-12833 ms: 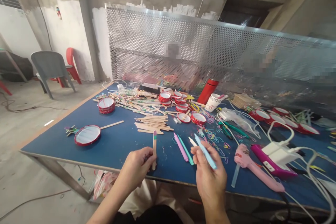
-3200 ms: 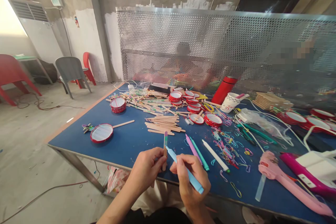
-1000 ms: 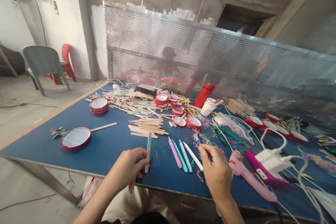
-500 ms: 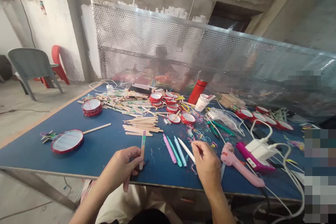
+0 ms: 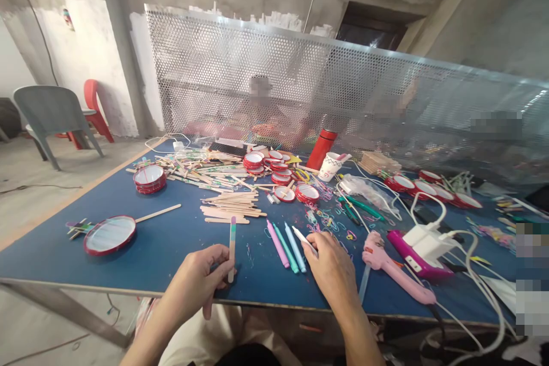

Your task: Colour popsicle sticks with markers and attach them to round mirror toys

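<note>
My left hand (image 5: 201,277) pinches a wooden craft stick (image 5: 232,247) upright near the table's front edge; its top is coloured pink and green. My right hand (image 5: 332,266) is closed on a white marker (image 5: 303,239) lying on the blue table (image 5: 163,246). Just left of that hand lie a pink marker (image 5: 277,242), a green marker (image 5: 285,246) and a light blue marker (image 5: 295,246), side by side.
A pile of plain sticks (image 5: 231,209), red-rimmed round lids (image 5: 148,178), a lid on a stick (image 5: 110,234), coloured rubber bands (image 5: 332,222), pink glue guns (image 5: 392,269), a white charger with cables (image 5: 429,240), a red flask (image 5: 321,148) and a paper cup (image 5: 330,166). A perforated metal screen (image 5: 343,97) stands behind, with people beyond it.
My right hand laid down the light blue marker beside the others, moved right over the rubber bands, then came back left and closed on the white marker. My left hand kept the stick.
</note>
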A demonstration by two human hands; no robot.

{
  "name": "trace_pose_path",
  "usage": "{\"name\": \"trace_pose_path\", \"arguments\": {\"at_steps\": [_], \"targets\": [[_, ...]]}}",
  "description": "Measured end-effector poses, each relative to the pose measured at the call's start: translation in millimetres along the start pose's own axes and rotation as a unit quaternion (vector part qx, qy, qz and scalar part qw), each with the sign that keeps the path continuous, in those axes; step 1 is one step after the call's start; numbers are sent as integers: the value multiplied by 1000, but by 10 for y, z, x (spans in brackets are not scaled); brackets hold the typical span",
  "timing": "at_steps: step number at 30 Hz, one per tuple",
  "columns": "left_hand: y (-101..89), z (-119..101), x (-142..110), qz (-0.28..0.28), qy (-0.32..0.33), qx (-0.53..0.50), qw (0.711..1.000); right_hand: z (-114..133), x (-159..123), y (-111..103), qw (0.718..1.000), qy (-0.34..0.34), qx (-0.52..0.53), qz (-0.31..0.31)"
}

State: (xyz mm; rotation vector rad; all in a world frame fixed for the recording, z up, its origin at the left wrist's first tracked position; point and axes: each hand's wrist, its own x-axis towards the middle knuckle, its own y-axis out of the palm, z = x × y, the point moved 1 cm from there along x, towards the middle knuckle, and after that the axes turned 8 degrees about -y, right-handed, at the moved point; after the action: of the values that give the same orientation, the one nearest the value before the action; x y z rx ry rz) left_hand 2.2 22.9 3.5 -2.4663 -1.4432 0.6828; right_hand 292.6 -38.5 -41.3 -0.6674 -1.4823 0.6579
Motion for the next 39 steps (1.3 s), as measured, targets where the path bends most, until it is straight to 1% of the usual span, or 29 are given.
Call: {"name": "trace_pose_path", "arguments": {"at_steps": [4,9,11,14,19,24,27,33,39], "targets": [[9,51,-15,-7,11,15,1000,-7,-13,11,1000,11,-5,10],[13,95,-30,-5,19,15,1000,10,-19,11,998,53,7,24],[13,92,-22,-2,23,13,1000,28,-14,2,998,58,9,20],[11,68,-8,-5,26,15,1000,45,-7,-7,999,50,12,13],[21,12,-32,-3,9,5,1000,1,-24,3,999,32,23,-2],[30,1,-62,0,15,-7,1000,-43,-43,22,999,24,34,2],[31,11,-67,2,21,-2,1000,-28,-39,17,999,25,26,0],[5,-7,-68,2,9,23,1000,4,-28,6,999,38,25,12],[0,-20,-62,1,15,32,999,30,-5,-17,999,27,33,-6]]}}
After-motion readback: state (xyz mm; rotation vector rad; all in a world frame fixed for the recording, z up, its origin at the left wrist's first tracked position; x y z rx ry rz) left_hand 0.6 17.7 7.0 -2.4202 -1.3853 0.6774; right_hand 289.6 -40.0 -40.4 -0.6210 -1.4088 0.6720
